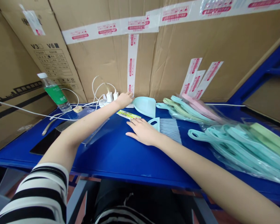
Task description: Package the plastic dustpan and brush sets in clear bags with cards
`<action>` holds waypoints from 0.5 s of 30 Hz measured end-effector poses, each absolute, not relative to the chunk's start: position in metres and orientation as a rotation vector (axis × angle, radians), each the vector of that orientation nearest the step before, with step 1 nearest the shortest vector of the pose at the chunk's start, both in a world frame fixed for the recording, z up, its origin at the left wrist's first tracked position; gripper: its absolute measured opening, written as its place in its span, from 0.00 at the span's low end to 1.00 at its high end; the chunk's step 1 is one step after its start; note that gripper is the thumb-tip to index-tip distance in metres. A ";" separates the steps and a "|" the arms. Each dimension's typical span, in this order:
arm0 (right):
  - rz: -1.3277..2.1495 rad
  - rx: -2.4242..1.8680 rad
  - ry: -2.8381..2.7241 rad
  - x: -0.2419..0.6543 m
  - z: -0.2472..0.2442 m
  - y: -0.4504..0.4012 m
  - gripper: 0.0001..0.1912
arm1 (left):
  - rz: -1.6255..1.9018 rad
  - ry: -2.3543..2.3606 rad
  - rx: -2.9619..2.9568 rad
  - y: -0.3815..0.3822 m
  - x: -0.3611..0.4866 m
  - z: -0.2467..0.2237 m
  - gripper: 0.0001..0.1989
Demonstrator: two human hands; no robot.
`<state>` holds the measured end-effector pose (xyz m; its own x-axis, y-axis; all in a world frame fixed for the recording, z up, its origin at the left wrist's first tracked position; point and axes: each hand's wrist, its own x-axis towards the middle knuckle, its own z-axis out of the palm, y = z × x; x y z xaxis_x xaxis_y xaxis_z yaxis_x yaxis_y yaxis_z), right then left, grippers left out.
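Observation:
A light-blue dustpan lies at the back of the blue table, against the cardboard. My left hand reaches to its left end, fingers curled around where the handle lies, which is hidden. In front of the dustpan is a small light-blue hand brush with pale bristles pointing right. My right hand rests palm down beside the brush's handle end, fingers stretched out and thumb apart. Its fingertips come close to a yellow-green label strip with a barcode; contact is unclear.
Bagged dustpans and brushes in blue and green pile up at the right, with another bagged set behind. A water bottle, white chargers with cables and a dark flat sheet occupy the left. Cardboard walls enclose the table.

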<state>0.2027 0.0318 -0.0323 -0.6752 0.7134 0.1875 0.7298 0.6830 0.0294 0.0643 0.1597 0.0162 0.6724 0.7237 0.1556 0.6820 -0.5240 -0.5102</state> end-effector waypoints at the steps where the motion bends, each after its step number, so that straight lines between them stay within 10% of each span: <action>1: -0.145 -1.177 -2.736 0.203 -0.032 0.032 0.27 | 0.110 -1.093 -2.336 0.157 0.065 0.017 0.19; 15: -0.238 -1.540 -2.672 0.208 -0.006 0.018 0.19 | 0.374 -1.110 -2.445 0.069 0.044 0.006 0.20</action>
